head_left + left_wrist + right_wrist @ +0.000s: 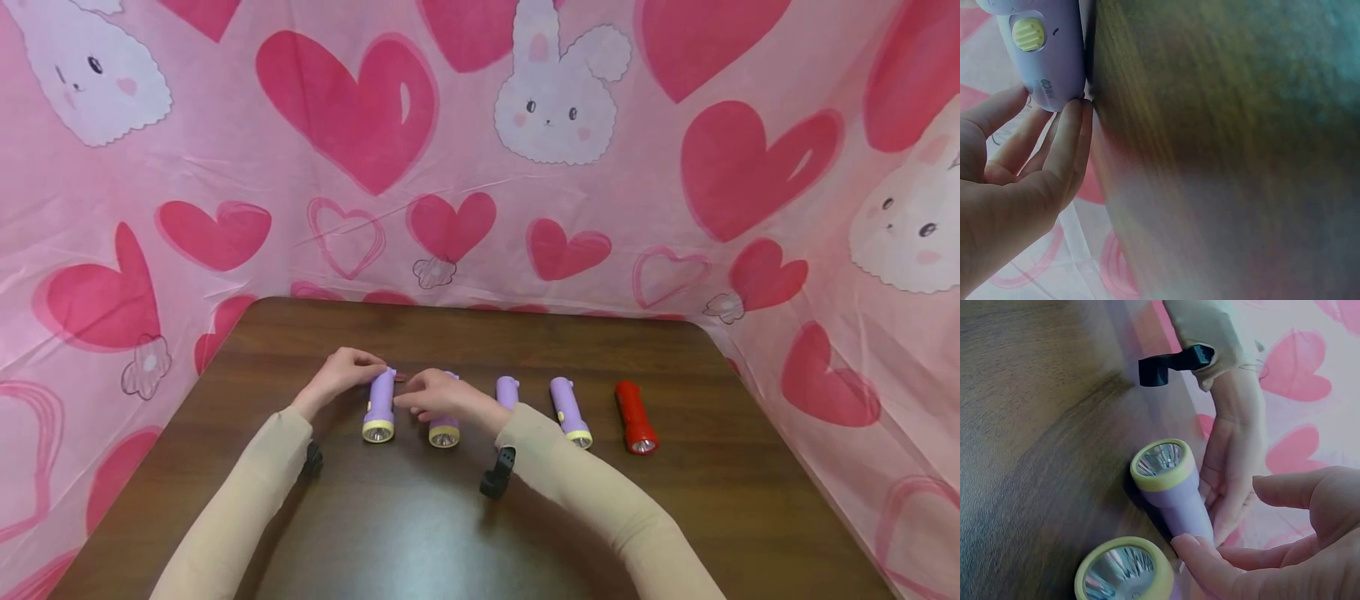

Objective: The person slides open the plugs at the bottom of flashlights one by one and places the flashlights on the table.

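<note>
A purple flashlight with a pale yellow head lies leftmost in the row on the table, its lens toward me. My left hand pinches its tail end; in the left wrist view the thumb is at one side of the tail and the fingers at the other. A yellow switch shows on its barrel. My right hand hovers over a second purple flashlight, hiding most of its barrel. In the right wrist view, the thumb and forefinger are spread apart, fingertips close to the leftmost flashlight.
Further right lie two more purple flashlights, one partly behind my right sleeve, the other beyond it. A red flashlight ends the row. Pink heart-and-rabbit cloth hangs around the brown wooden table.
</note>
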Motion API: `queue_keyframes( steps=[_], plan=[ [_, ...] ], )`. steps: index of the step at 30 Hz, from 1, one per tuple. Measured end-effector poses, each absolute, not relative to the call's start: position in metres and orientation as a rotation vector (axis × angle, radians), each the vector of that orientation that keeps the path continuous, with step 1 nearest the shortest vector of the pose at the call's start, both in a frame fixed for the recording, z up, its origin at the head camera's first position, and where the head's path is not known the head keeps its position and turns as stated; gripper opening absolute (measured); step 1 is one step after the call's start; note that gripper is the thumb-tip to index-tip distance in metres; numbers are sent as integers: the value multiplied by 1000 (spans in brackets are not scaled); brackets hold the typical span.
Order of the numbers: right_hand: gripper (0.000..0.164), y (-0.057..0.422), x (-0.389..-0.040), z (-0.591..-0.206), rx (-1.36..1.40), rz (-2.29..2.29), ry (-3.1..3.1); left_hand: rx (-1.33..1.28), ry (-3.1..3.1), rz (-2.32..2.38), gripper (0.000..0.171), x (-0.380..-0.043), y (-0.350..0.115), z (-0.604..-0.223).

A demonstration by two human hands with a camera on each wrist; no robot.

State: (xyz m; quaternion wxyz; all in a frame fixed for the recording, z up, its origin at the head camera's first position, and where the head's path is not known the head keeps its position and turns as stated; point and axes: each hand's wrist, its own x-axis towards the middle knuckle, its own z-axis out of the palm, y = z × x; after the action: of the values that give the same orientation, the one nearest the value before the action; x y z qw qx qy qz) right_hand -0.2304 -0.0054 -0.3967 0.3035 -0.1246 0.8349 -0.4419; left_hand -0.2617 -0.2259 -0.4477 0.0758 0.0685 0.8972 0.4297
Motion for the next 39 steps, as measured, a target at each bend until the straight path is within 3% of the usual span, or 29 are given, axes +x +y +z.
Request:
queue_keyframes(
  steps=[39],
  plan=[
    [49,58,-240,-397,-193,-1225,2293,223,2695,1301,38,-262,-227,-449]
  ],
)
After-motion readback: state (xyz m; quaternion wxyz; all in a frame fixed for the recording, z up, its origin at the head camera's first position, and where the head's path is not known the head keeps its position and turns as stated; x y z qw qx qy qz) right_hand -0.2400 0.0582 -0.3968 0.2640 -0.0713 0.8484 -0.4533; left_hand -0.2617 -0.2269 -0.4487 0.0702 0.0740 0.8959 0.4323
